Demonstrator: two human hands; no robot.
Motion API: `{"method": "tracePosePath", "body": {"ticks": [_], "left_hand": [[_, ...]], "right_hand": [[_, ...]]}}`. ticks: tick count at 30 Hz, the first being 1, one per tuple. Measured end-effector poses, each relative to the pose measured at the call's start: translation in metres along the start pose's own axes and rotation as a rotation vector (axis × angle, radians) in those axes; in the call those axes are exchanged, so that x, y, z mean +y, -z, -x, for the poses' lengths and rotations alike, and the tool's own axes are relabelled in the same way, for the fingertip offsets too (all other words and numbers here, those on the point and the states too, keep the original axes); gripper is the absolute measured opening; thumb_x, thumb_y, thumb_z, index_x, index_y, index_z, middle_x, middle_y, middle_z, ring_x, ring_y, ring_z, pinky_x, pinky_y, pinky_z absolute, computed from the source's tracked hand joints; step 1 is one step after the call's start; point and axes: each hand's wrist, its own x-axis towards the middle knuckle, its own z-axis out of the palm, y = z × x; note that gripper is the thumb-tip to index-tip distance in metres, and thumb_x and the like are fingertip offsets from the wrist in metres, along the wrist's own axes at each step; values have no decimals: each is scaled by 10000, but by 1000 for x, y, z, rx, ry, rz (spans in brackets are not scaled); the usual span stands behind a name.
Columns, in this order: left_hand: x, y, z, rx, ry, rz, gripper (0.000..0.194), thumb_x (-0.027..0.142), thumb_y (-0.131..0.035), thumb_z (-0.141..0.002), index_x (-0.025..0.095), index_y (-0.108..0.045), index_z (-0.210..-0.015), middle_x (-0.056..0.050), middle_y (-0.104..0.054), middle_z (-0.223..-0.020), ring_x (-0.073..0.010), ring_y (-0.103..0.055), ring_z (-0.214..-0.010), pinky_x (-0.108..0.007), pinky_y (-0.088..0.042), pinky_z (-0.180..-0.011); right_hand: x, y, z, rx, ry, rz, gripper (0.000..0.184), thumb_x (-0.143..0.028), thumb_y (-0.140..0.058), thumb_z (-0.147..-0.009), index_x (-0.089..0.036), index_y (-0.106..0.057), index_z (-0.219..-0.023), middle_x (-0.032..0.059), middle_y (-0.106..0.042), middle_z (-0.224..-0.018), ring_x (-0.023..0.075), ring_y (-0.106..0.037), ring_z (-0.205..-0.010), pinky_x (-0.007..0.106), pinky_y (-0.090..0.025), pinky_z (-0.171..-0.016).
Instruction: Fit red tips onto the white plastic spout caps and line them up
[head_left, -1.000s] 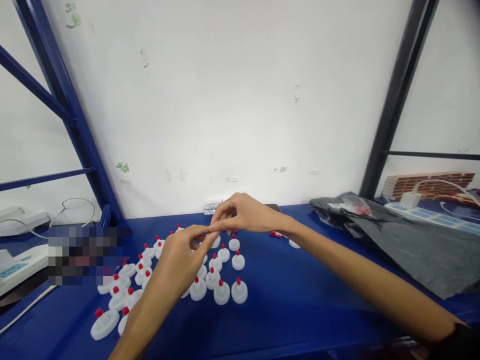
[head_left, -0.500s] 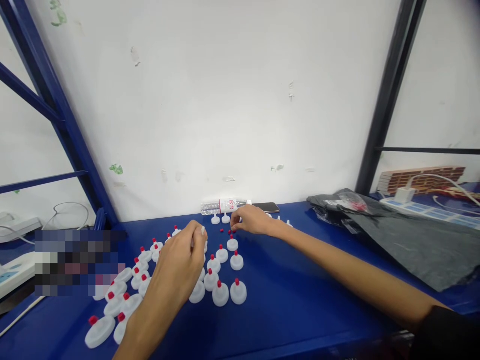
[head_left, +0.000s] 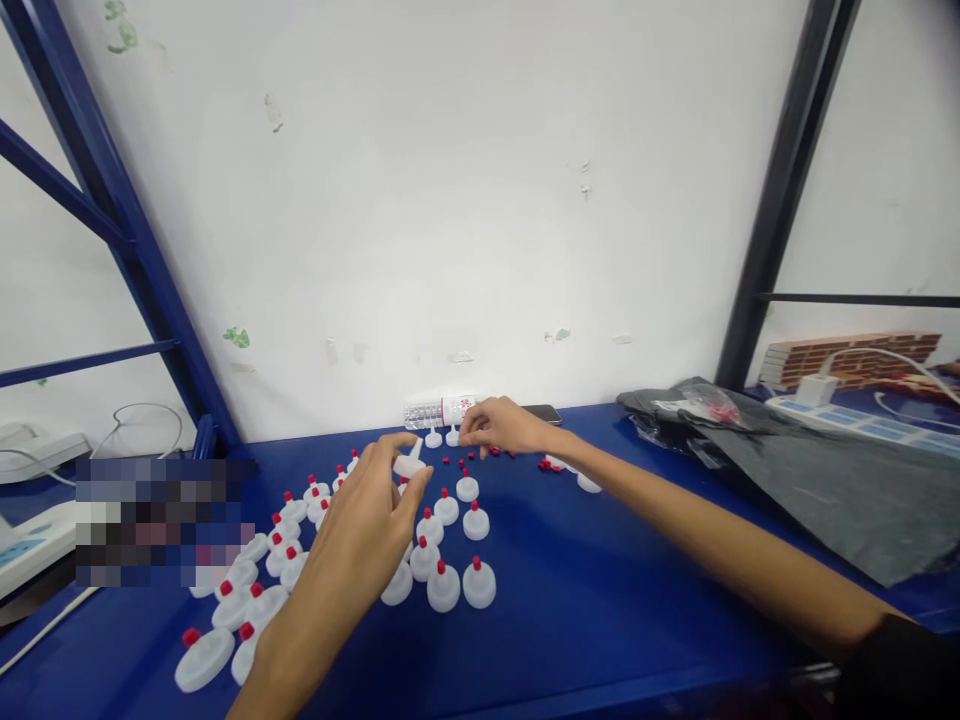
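Note:
Between the thumb and fingers of my left hand [head_left: 364, 515] is a white nozzle cap [head_left: 409, 466], its bare pointed spout tilted upward. My right hand [head_left: 511, 428] hovers over the far part of the table with its fingertips bent together; whether a small piece is pinched there is hidden. Small loose red tips [head_left: 549, 465] lie scattered below and beside that hand. Around my left hand stand several white caps with red tips [head_left: 478, 587]. White caps without red tips [head_left: 433, 438] stand at the back, near my right fingertips.
Against the wall lie a clear plastic bottle [head_left: 424, 414] and a dark phone [head_left: 541, 412]. Black plastic sheeting [head_left: 780, 490] covers the right side of the blue table [head_left: 600, 620]. Power strips and cables sit beyond both ends, by the shelf posts.
My left fingers have loosened, so the white nozzle cap they hold now shows. My right hand has lifted slightly, and more loose red tips are visible beneath it.

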Motion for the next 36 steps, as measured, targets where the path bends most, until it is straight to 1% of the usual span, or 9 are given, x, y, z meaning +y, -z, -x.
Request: {"method": "tracePosePath", "body": {"ticks": [2,6,10,15,20,24,27,32,36], "left_hand": [[-1,1,-2,50,12,-16,500,495,-538,-942,212,-573,-1353,-46,-731,-926,-240,-685,-704,-381,-511,-707],[-1,7,-1,178,18,-55,453,520,-610,-903,216,-704,-1226,1,-708,-726,-236,-671,-659,-350,-489,-685],[-2,8,0,214,-30,-52,416,483,-635,-909,225,-722,-1224,-4,-727,-813,-193,-635,-595,-326,-477,-662],[-2,6,0,211,-89,-30,398,449,-626,-931,212,-720,-1237,-19,-736,-883,-182,-652,-644,-317,-483,-689],[-5,4,-1,225,-131,-26,408,444,-614,-945,191,-715,-1249,-20,-734,-881,-165,-621,-606,-309,-491,-681],[-8,2,-2,245,-158,-35,405,455,-634,-933,188,-732,-1223,-15,-734,-841,-170,-611,-600,-306,-496,-670],[-8,0,-3,250,-137,-36,432,477,-642,-922,186,-732,-1229,-15,-744,-818,-179,-622,-587,-317,-505,-683],[-2,0,-2,182,-28,-9,588,596,-578,-927,204,-647,-1360,-8,-783,-851,-181,-620,-490,-366,-517,-706],[1,2,0,228,-11,-16,512,559,-544,-955,235,-649,-1337,-29,-790,-973,-192,-662,-541,-376,-521,-737]], "right_hand": [[-15,13,2,-25,57,-127,291,-437,-658,-941,-169,-741,-1018,48,-776,-914,137,-718,-699,217,-487,-602],[-45,27,9,-41,172,-413,345,-481,-743,-861,-167,-777,-999,60,-758,-911,123,-668,-668,215,-434,-528],[-65,25,15,31,236,-432,302,-454,-734,-877,-170,-790,-961,48,-746,-890,110,-635,-621,224,-441,-528],[-74,17,18,103,230,-423,304,-461,-735,-871,-173,-796,-947,56,-754,-860,110,-601,-585,239,-457,-531],[-75,7,16,130,177,-502,328,-468,-748,-852,-160,-799,-951,25,-700,-700,109,-585,-549,218,-412,-470],[-73,-1,15,148,153,-536,345,-480,-755,-846,-160,-803,-966,28,-706,-718,112,-588,-550,220,-415,-468],[-74,-1,16,175,193,-449,306,-455,-722,-888,-168,-798,-959,24,-715,-736,110,-585,-551,230,-437,-501],[-79,10,18,237,308,-67,182,-297,-646,-971,-177,-770,-913,16,-753,-813,101,-605,-590,243,-443,-624],[-70,25,15,200,198,263,169,-226,-605,-993,-173,-754,-933,25,-757,-845,120,-619,-672,248,-390,-648]]}}
